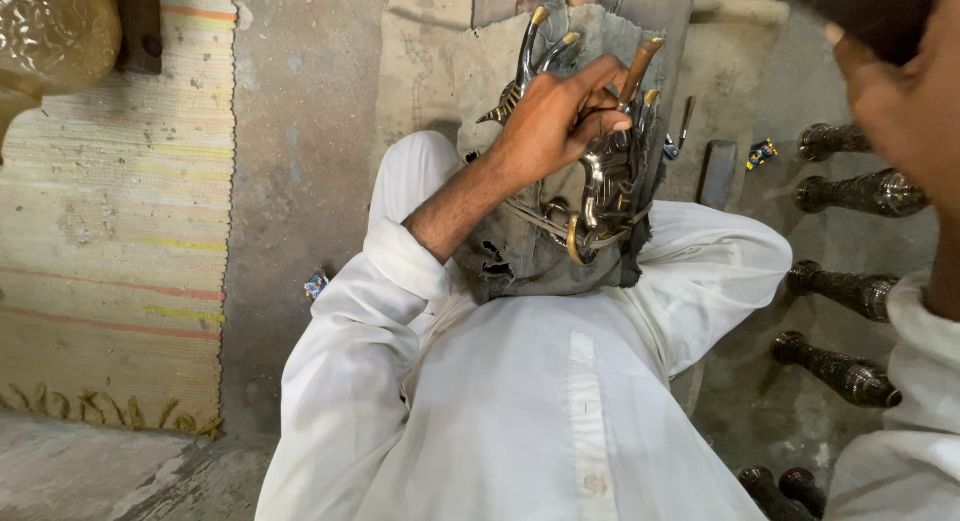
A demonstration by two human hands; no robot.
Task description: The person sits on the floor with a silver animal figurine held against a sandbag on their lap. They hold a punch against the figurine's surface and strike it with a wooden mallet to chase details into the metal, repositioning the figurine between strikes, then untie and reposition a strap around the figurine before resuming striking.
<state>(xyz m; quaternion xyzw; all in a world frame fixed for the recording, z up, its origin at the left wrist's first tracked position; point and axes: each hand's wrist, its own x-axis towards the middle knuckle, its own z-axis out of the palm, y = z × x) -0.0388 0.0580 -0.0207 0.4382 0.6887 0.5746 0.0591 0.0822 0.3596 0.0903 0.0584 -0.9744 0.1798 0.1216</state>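
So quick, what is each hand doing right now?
Left hand: closed around a bunch of curved metal pieces on the lap.
Right hand: raised close to the camera, touching something dark; grip cannot be told.

right hand (900,91) blurred, cropped at edge, its hold unclear

A floor-level metalcraft workshop

Work is done seated on a bare concrete floor (300,131); engraved metal stems (850,291) are laid out in a row, a woven mat (110,231) is spread alongside, and a curved metal ornament (600,181) rests on a worn cloth (520,251).
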